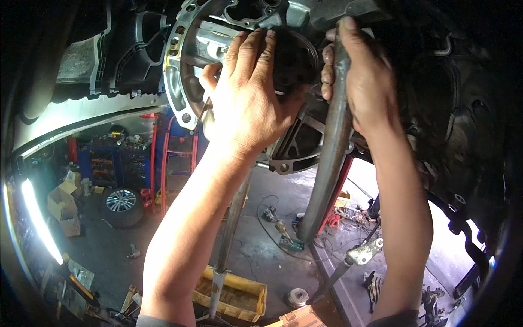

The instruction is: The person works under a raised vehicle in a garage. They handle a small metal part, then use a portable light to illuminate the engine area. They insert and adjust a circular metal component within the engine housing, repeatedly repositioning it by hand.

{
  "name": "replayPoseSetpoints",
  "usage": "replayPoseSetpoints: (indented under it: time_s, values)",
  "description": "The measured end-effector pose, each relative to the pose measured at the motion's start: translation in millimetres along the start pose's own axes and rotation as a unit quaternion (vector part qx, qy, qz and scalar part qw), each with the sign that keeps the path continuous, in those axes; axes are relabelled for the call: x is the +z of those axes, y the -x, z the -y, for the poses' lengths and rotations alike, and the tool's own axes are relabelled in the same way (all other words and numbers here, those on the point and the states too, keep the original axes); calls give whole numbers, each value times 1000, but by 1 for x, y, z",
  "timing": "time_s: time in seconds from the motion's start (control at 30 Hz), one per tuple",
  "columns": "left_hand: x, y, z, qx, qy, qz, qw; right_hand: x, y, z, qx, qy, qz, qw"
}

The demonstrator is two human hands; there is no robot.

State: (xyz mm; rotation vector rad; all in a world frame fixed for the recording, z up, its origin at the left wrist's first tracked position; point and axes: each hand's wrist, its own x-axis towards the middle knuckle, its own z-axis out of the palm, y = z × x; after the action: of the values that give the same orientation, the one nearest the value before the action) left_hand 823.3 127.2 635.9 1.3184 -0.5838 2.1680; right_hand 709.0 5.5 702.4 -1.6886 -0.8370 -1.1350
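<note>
Above me is the underside of a vehicle, with an open ring-shaped metal housing (174, 82) and bolt holes along its rim. My left hand (245, 103) reaches up into it. Its fingers lie stretched against a dark round part (294, 57) inside the ring; the palm side is hidden. A thin metal piece (204, 113) shows beside the little finger. Slightly blurred, my right hand (370, 82) is wrapped round the upper end of a long, thick metal pipe (333, 131). The pipe slants down toward the floor, and its lower end hangs in front of the tools there.
A slim upright pole (231, 229) stands by my left forearm, near a yellow bin (248, 283). Cordless tools (291, 242) lie on the floor. A wheel (123, 203), a cardboard box (64, 204) and a red ladder (178, 158) are to the left, beside a bright light tube (41, 220).
</note>
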Motion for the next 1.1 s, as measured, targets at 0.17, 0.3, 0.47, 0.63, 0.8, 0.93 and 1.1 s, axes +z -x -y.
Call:
replayPoseSetpoints:
  time_s: [0.17, 0.3, 0.47, 0.63, 0.8, 0.93, 1.1]
  values:
    - [-2, 1, -2, -7, 1, 5, 1000, 7, -1, -1, -7, 7, 50, 999]
    - [-3, 0, -2, -10, -3, 12, 1000, 17, -7, -1, 30, 5, 23, 999]
    - [-1, 2, -1, -20, 19, 6, 1000, 11, -6, 10, -48, 50, 25, 997]
    - [-3, 8, -3, -42, 8, 1, 999, 21, -10, 2, 17, 72, 60, 995]
    - [-2, 17, -9, -82, -7, -31, 996, 23, -11, -2, -10, 62, 55, 997]
    - [-1, 22, -10, -104, -9, -47, 993, 21, -9, 7, -10, 80, 111, 991]
    - [-3, 23, -10, -121, 9, -42, 992, 31, -9, 10, 26, 124, 101, 987]
